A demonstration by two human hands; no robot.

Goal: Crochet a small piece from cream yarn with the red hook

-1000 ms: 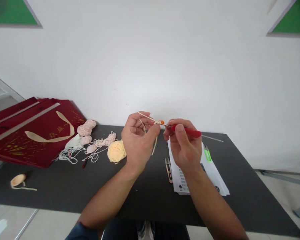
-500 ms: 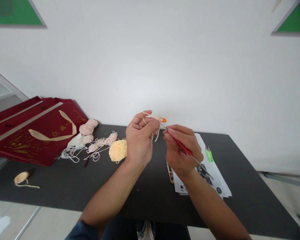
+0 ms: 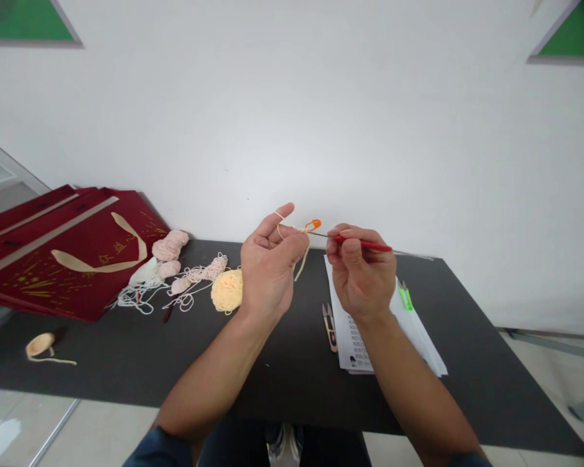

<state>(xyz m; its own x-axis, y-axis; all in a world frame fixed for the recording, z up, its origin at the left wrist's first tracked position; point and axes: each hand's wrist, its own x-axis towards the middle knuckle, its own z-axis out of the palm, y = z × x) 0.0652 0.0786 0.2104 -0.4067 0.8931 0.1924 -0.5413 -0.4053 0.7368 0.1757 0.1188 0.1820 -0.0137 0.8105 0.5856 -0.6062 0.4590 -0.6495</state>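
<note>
My left hand point(image 3: 271, 266) pinches a small piece of cream yarn work between thumb and fingers, with a strand looped round the raised index finger. A loose yarn tail point(image 3: 302, 263) hangs below the pinch. An orange stitch marker point(image 3: 313, 225) is clipped on the work just past the thumb tip. My right hand point(image 3: 364, 269) is closed round the red grip of a crochet hook point(image 3: 374, 246). The hook lies nearly level, its thin metal tip at the yarn by my left thumb; the exact loop it meets is too small to make out.
Behind my left wrist sits a yellow yarn ball point(image 3: 226, 290). Pink yarn point(image 3: 170, 245), white yarn point(image 3: 143, 288) and dark red gift bags point(image 3: 78, 259) lie left. A small crocheted piece point(image 3: 41, 344) is at front left. Thread snips point(image 3: 329, 327), printed sheets point(image 3: 353, 350) and green snips point(image 3: 405, 296) lie right.
My right hand has turned, swinging the crochet hook from a steep slant to nearly level. My left index finger has lifted and straightened, and the orange marker has tilted upward.
</note>
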